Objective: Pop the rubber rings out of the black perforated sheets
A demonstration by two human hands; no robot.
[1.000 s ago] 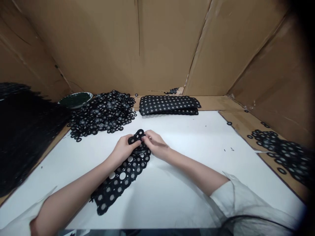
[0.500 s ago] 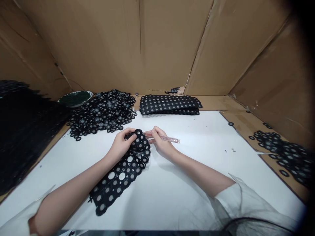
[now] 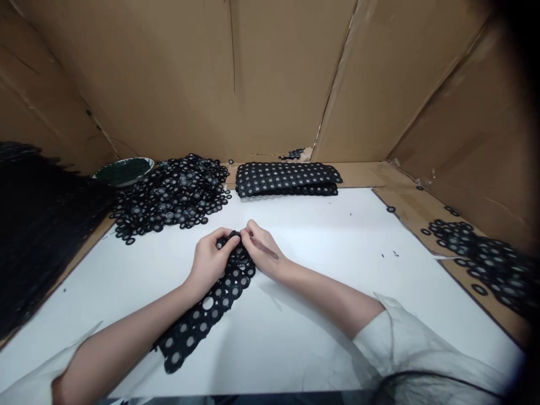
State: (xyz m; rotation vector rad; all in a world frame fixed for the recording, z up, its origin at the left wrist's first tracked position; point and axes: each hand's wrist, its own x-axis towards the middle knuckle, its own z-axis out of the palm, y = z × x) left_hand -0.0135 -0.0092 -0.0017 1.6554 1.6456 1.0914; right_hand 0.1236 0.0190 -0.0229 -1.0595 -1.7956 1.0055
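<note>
A black strip of joined rings point(image 3: 202, 315) lies slantwise on the white board, its upper end raised between both hands. My left hand point(image 3: 211, 256) pinches that end between thumb and fingers. Close beside it, my right hand point(image 3: 264, 247) has its fingertips together at the strip's top edge. A slim tool, seemingly tweezers point(image 3: 270, 251), rests in my right hand, its rear end pointing toward the lower right. The tool's tips are hidden by the fingers.
Loose black rings point(image 3: 169, 194) form a pile at the back left, by a round dish point(image 3: 124, 170). A folded black ring sheet point(image 3: 287, 179) lies at the back. More rings point(image 3: 489, 259) lie right. A dark mass point(image 3: 42, 225) stands left. Cardboard walls point(image 3: 287, 73) surround the board point(image 3: 329, 315).
My right hand has moved left to the strip, and the tool has turned more downward. My left hand has shifted slightly right, and the strip's upper end has folded over.
</note>
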